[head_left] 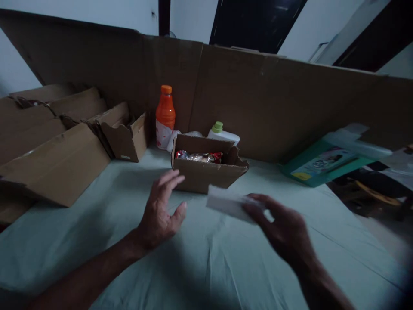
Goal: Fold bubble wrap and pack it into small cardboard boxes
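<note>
Between the thumb and fingers of my right hand [280, 228] is a small flat white piece [229, 204], blurred, perhaps paper or a card; I cannot tell its exact kind. My left hand [163, 206] holds nothing, its thumb apart from the raised fingers. Just beyond both hands stands an open cardboard box [206, 174]. Inside it lies a shiny clear packet with red ends [200, 157]. The left fingertips are close to the box's front left side; whether they touch it I cannot tell.
An orange bottle [165, 114] and a white bottle with a green cap [222, 133] stand behind the box. Several cardboard boxes [61, 165] fill the left. A green jug [325, 159] leans at the right. A tall cardboard wall [251, 99] closes the back of the cloth-covered surface [200, 258].
</note>
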### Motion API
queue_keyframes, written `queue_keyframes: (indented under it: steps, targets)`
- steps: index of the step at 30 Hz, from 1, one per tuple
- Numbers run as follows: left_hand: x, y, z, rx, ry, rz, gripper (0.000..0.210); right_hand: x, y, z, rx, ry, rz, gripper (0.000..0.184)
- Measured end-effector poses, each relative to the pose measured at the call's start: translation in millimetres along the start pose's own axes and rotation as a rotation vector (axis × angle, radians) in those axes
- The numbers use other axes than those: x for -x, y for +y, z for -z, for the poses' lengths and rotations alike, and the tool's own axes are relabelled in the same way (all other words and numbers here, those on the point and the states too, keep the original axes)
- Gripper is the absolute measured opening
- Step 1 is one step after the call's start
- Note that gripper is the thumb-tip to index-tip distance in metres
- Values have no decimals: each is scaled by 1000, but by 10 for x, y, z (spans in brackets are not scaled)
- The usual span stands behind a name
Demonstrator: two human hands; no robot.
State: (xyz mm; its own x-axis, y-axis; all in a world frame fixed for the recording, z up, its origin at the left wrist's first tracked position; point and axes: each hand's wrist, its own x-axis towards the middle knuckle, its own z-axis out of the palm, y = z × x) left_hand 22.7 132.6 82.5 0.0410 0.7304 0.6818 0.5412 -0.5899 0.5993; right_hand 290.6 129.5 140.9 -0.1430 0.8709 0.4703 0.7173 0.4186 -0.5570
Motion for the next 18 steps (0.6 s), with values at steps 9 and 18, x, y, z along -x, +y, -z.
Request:
queue_keyframes:
  steps: [9,18]
  targets:
    - [-443,-329,-213,-245,-6,-140,21,-1328,-161,370,871,-186,54,25]
    - [-454,-360,-223,-185,17,-126,23,-1709,34,-518,1029,-779,-82,24]
